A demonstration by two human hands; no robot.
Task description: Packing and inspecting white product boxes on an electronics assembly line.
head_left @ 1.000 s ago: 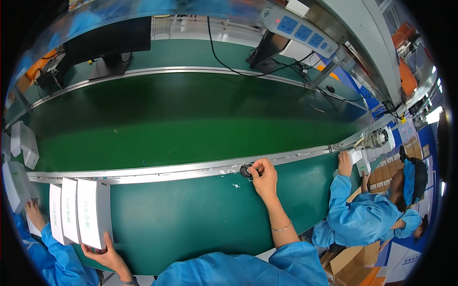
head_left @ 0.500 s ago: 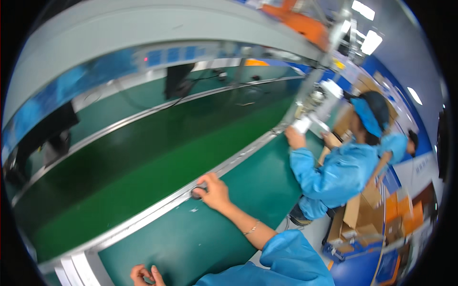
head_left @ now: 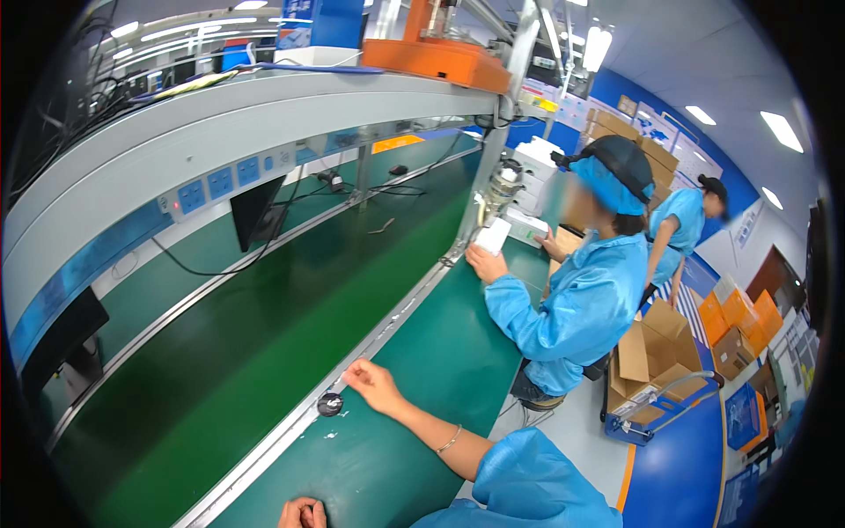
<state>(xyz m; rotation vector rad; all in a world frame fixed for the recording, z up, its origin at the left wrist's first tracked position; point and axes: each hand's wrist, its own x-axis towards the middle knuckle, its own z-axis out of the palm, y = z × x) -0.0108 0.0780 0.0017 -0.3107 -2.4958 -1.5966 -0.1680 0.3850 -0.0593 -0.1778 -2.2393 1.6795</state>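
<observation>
My right hand (head_left: 372, 385) is over the edge of the green worktop (head_left: 414, 387), its fingers drawn together at the pale metal rail (head_left: 387, 332). Anything between the fingertips is too small to make out. Close beside it, apart from the fingers, a small round black disc (head_left: 330, 404) with a pale mark lies at the rail. White scraps (head_left: 331, 435) are stuck to the worktop near the disc. Low in the picture, my left hand (head_left: 302, 513) is curled above the worktop, partly cut off by the lower edge; whether it holds anything is hidden.
Beyond the rail runs a dark green conveyor belt (head_left: 290, 317), with monitors and cables behind it. To the right a co-worker (head_left: 581, 273) in blue handles a white box (head_left: 491, 238). A trolley with an open cardboard box (head_left: 656, 352) stands on the floor; another person is farther back.
My right hand has let go of the black disc and moved slightly away along the rail. My left hand's fingers have curled in. The whole view has swung to the right and sharpened.
</observation>
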